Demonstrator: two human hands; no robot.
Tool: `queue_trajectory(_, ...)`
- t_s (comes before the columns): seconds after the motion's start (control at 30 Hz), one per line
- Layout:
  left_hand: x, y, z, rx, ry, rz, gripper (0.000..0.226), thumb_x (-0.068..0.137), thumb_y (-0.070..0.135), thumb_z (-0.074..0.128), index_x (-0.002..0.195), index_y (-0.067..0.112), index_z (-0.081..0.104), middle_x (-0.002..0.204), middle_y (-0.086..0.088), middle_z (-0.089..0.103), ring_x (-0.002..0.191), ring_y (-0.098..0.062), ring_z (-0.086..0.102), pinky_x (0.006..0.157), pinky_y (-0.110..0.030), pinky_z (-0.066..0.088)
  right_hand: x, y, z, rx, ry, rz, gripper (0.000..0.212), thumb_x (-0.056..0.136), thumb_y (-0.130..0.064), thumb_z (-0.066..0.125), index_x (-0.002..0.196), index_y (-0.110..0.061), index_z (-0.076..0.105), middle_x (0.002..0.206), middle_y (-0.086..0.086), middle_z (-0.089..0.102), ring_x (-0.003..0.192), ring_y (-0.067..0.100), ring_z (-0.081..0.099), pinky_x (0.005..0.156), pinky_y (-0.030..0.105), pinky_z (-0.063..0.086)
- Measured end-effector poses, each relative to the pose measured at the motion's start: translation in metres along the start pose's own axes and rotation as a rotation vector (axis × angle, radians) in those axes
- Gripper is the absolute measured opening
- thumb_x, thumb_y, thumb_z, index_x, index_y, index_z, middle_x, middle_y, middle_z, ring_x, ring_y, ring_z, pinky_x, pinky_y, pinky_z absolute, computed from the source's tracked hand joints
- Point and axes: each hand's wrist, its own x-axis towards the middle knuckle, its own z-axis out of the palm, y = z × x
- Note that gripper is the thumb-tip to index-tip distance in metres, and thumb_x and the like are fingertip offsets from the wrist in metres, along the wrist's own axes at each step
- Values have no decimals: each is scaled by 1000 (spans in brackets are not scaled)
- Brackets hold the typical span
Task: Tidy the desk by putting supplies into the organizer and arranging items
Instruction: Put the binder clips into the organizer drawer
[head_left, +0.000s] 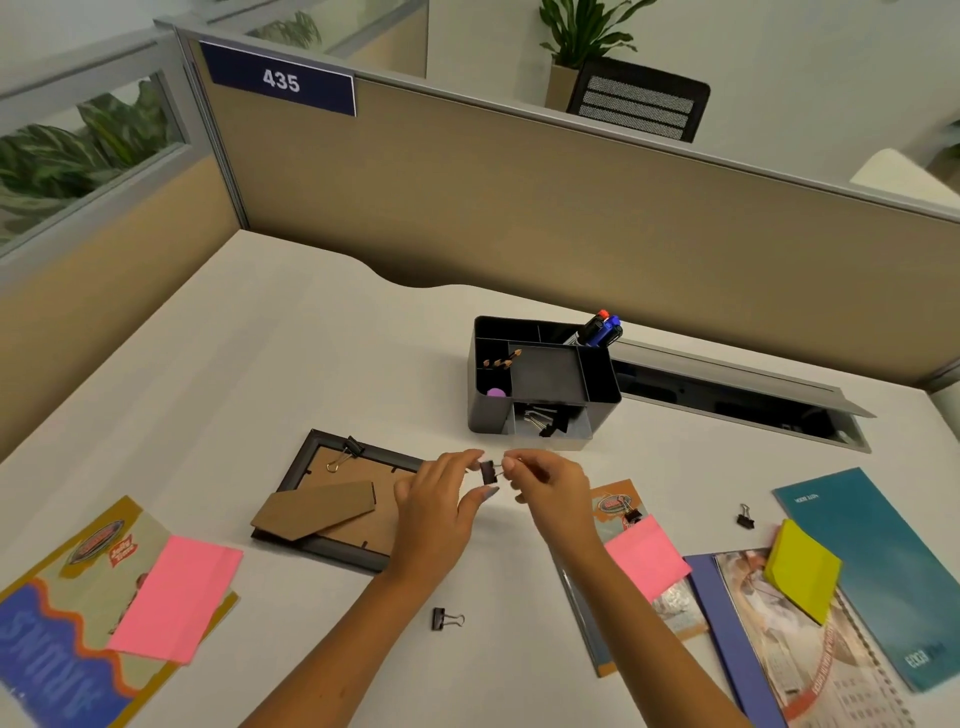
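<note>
Both hands meet above the worktop (322, 332), just near of the organizer (543, 376). The left hand (441, 499) pinches the black body of a binder clip (488, 472); the right hand (550, 486) has its grip clamped on the wire handle. Such a light 2-handed pinch could let the sprung clip snap free and skitter away. The open drawer (553, 426) already holds clips, so a careless drop may bounce out. 2 more clips (447, 618) lie loose nearby.

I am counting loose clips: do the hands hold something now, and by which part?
Yes, one black binder clip. The left hand pinches its black body; the right hand pinches its wire handle.
</note>
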Motion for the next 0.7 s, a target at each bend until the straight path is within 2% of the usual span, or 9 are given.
queue_trajectory(0.1, -8, -6, -6, 5, -103, -34, 42, 87, 49, 55, 125, 32, 49, 108, 21, 55, 104, 0, 46, 82, -27, 21, 9, -4, -9, -7, 102, -38, 18, 89, -18, 60, 103, -11, 69, 86, 2, 69, 73, 10, 63, 56, 13, 50)
queue_trajectory(0.17, -15, -13, -14, 76, -206, 17, 44, 83, 59, 51, 120, 35, 54, 103, 22, 54, 104, -3, 47, 80, -28, 22, 21, -5, -20, -51, 199, -73, 19, 89, -17, 59, 105, -12, 69, 87, 2, 70, 74, 12, 63, 62, 16, 50)
queue_trajectory(0.27, -28, -22, -30, 156, -465, 62, 58, 69, 75, 46, 114, 40, 53, 100, 25, 47, 107, -1, 38, 85, -27, 23, 39, -6, -35, -116, 286, -82, 20, 89, -14, 58, 107, -12, 67, 90, 4, 69, 76, 12, 61, 66, 13, 46)
queue_trajectory(0.37, -43, -30, -39, 219, -615, 115, 57, 69, 69, 58, 115, 37, 49, 105, 24, 42, 103, 1, 29, 90, -26, 22, 53, -3, -43, -189, 302, -54, 16, 87, -15, 61, 101, -9, 67, 90, 6, 71, 78, 11, 61, 65, 13, 45)
queue_trajectory(0.43, -52, -37, -41, 284, -650, 168, 61, 67, 69, 59, 116, 33, 48, 110, 22, 41, 104, 0, 28, 91, -27, 24, 61, 0, -42, -282, 285, -34, 16, 87, -17, 61, 100, -10, 68, 92, 6, 72, 77, 10, 60, 61, 7, 37)
queue_trajectory(0.5, -59, -42, -39, 333, -642, 223, 61, 67, 70, 57, 113, 31, 50, 110, 19, 43, 104, -3, 31, 90, -29, 27, 66, 3, -41, -338, 256, -23, 17, 87, -16, 61, 99, -11, 71, 95, 7, 72, 78, 14, 63, 60, 10, 37)
queue_trajectory(0.6, -62, -48, -34, 368, -567, 301, 50, 71, 69, 50, 102, 30, 56, 104, 18, 49, 98, -7, 40, 83, -30, 32, 67, 3, -38, -377, 223, -25, 19, 89, -13, 57, 101, -8, 71, 101, 10, 72, 86, 21, 65, 72, 18, 42)
queue_trajectory(0.7, -64, -55, -28, 426, -457, 352, 34, 75, 65, 48, 86, 34, 59, 89, 21, 53, 86, -5, 46, 72, -26, 37, 61, -1, -35, -331, 243, -30, 24, 90, -11, 56, 110, -5, 67, 111, 12, 68, 99, 24, 63, 81, 18, 38)
